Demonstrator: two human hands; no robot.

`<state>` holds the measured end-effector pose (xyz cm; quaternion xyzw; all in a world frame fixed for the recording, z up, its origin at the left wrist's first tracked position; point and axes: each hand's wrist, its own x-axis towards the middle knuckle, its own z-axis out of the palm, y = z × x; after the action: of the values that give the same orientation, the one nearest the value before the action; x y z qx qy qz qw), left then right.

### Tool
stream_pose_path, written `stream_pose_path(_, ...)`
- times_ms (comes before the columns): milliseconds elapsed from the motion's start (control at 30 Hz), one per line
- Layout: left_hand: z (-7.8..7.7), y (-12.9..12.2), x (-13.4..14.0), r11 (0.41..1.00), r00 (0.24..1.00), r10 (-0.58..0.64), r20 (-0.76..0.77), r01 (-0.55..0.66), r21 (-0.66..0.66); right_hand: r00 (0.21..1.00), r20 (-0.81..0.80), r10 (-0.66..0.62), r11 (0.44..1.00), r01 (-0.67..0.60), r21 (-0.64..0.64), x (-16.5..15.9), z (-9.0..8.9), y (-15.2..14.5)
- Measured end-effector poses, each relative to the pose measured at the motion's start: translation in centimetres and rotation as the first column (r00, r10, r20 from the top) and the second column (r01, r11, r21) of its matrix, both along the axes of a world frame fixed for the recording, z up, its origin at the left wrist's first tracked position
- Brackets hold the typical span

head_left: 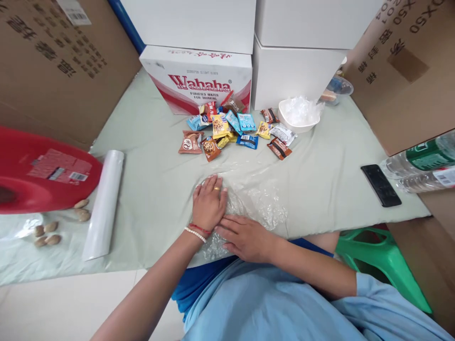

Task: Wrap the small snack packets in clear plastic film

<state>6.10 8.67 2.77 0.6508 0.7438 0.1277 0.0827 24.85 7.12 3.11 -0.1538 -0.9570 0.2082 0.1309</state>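
Pressing flat, the left hand lies palm down on a crumpled clear plastic sheet. Its fingers are straight and spread only a little, and one wears a gold ring. A red string and white beads go round that wrist. The right hand is let out too, palm down on the same sheet, with its fingertips right by the left wrist. I can't tell if they touch it.

The sheet is at the near edge of a table with a pale green cloth, partly under both hands. Past it is a pile of small wrapped snacks, in front of a Wahaha water box. A white bowl to the right holds bunched-up clear plastic.

Over on the left, a white roll lies beside a big red jug. Far to the right, a black phone is near two water bottles.
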Motion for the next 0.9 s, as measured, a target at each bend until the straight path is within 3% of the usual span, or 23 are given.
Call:
stream_pose_path(100, -1.1, 0.1, -0.4, 1.0, 0.999, 0.009, -0.045, -0.007, 0.027, 0.967, -0.015, -0.253, 0.967, 0.253, 0.017, 3.8, -0.7, 0.5)
stream_pose_path(200, -1.1, 0.0, 0.0, 1.0, 0.998, 0.015, -0.06, -0.014, 0.011, 0.857, 0.088, -0.508, 0.861, 0.504, 0.067, 8.7, -1.8, 1.4)
stream_pose_path(367, -0.9, 0.2, 0.4, 0.998, 0.998, 0.064, -0.026, -0.064, 0.013, 0.769, 0.169, -0.616, 0.787, 0.603, 0.128, 16.1, -2.3, 1.6)
stream_pose_path(467, -1.1, 0.3, 0.3, 0.997, 0.997, 0.079, -0.017, -0.078, 0.019, 0.735, 0.096, -0.671, 0.741, 0.66, 0.121, 17.8, -1.3, 2.3)
stream_pose_path(533, -1.1, 0.2, 0.3, 0.998, 0.998, 0.068, -0.015, -0.068, 0.013, 0.736, 0.024, -0.676, 0.734, 0.672, 0.098, 17.0, -0.4, 3.3)
stream_pose_path(600, -1.1, -0.1, 0.3, 0.999, 0.999, 0.039, -0.02, -0.039, 0.0, 0.781, -0.03, -0.624, 0.779, 0.624, 0.066, 14.6, 0.4, 4.4)
stream_pose_path(733, -0.8, -0.8, 0.5, 0.999, 0.999, -0.032, -0.04, 0.031, -0.012, 0.949, -0.032, -0.314, 0.949, 0.314, 0.019, 7.8, 0.7, 6.5)
stream_pose_path(800, -0.7, -1.1, 0.3, 0.999, 0.998, -0.041, -0.056, 0.04, -0.008, 0.98, 0.042, -0.194, 0.981, 0.193, 0.025, 5.4, 0.2, 7.8)
stream_pose_path(900, -0.7, -1.2, -0.4, 1.0, 0.996, -0.002, -0.084, 0.002, 0.0, 0.928, 0.165, -0.334, 0.943, 0.329, 0.058, 5.3, -0.9, 10.8)
